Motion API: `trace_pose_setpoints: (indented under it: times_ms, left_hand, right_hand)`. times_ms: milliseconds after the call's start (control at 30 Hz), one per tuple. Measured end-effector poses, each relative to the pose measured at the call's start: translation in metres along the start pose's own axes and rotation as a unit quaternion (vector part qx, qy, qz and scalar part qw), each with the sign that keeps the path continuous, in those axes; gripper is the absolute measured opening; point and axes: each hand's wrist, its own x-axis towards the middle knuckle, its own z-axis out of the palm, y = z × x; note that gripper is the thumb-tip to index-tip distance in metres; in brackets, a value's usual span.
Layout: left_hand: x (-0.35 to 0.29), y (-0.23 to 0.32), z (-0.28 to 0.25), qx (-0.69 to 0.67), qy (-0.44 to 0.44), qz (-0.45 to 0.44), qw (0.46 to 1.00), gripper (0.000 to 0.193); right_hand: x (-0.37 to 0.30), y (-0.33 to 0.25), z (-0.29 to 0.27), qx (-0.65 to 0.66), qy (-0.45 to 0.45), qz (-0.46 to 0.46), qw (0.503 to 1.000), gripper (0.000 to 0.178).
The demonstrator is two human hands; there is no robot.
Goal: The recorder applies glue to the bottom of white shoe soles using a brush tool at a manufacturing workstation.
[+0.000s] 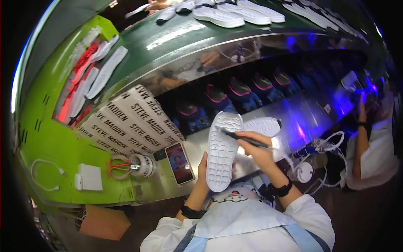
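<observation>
A white shoe sole point(221, 157) is held up in front of me, its wavy and gridded face toward me. My left hand point(202, 171) grips it along the lower left edge, with the fingers mostly hidden behind. In my right hand point(259, 150) is a slim black pen-like tool point(252, 140), its tip at the upper part of the sole; I cannot tell whether it touches. Another white sole point(268, 125) lies on the metal bench point(247, 161) just behind the held one.
Left of my hands are a phone point(179, 164), a printed box point(130, 122), a tape roll point(145, 165), orange-handled scissors point(119, 165) and a white adapter point(89, 178). Beyond, several soles point(218, 16) lie on a green belt point(168, 40). Cables and a co-worker's arm point(362, 138) are at right.
</observation>
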Motion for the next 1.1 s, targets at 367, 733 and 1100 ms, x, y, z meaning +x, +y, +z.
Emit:
trace_pose_setpoints:
  times_ms: [367,733,1100]
  left_hand:
    - [0.021,0.01,-0.009,0.008,0.082,0.088,0.993,0.07]
    - [0.078,0.064,0.051,0.261,0.212,-0.215,0.917,0.041]
    - [0.091,0.086,0.041,0.28,0.323,-0.466,0.775,0.048]
  right_hand:
    - [-0.037,0.01,0.027,-0.13,-0.316,-0.173,0.924,0.019]
    - [0.006,-0.008,-0.003,-0.105,-0.382,-0.138,0.908,0.025]
    - [-0.003,-0.032,-0.058,-0.164,-0.396,-0.158,0.89,0.019]
